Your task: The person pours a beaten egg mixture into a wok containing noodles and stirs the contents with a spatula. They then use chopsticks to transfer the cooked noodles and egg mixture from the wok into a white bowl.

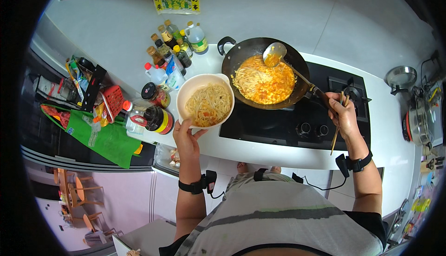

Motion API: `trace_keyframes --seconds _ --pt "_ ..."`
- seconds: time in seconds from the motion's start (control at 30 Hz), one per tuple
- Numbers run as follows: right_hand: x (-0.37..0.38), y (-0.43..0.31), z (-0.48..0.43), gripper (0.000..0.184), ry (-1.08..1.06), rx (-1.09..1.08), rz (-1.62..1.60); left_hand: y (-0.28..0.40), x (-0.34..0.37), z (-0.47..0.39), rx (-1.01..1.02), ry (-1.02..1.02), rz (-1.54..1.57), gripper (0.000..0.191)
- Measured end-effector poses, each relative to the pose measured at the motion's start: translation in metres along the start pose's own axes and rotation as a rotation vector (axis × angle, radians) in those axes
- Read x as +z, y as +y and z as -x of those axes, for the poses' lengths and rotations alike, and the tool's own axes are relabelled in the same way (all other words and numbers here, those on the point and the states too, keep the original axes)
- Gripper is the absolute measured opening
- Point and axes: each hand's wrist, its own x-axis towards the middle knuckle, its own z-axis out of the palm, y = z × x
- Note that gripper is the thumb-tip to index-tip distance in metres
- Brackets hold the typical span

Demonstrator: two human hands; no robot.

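My left hand (188, 137) grips the near rim of a white bowl (182, 94) that holds noodles (212, 101) with bits of egg and red pieces. Just right of the bowl, a dark wok (228, 66) on the stove contains noodles in orange sauce with egg (268, 82). In my right hand (343, 115) are the wooden handle of a metal ladle (278, 49) and a pair of wooden chopsticks (335, 139). The ladle's bowl, with some sauce and egg in it, is over the far side of the wok.
Sauce and oil bottles (170, 43) crowd the counter at the back left. A large dark sauce bottle (155, 118) and a lidded jar (155, 94) stand left of the bowl. A second burner (352, 92) is at the right. A steel pan (400, 76) lies farther right.
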Motion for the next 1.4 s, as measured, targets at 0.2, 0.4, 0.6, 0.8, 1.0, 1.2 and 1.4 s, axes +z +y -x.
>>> trace_keyframes --seconds 0.2,0.4,0.6,0.8,1.0,1.2,1.4 --pt "-0.002 0.012 0.005 0.025 -0.052 -0.009 0.104 0.001 0.001 0.002 0.004 -0.012 0.018 0.026" --pt "-0.015 0.011 0.013 0.027 -0.087 0.229 -0.208 0.001 -0.001 0.002 0.007 -0.030 -0.020 0.034" --pt "-0.029 0.001 0.026 0.028 -0.090 0.273 -0.364 0.002 0.001 0.003 0.014 -0.031 -0.033 0.037" --pt "-0.029 -0.015 0.032 0.030 -0.053 0.204 -0.437 0.001 0.004 0.001 0.004 -0.040 -0.019 0.037" --pt "-0.026 -0.025 0.031 0.030 -0.078 0.160 -0.451 0.001 0.006 0.004 0.002 -0.040 0.037 0.030" --pt "-0.025 -0.025 0.031 0.030 -0.100 0.182 -0.416 0.003 0.004 0.008 0.008 -0.036 0.039 0.030" --pt "-0.023 -0.032 0.035 0.031 -0.108 0.193 -0.423 -0.001 0.006 0.006 0.009 -0.013 0.029 0.033"
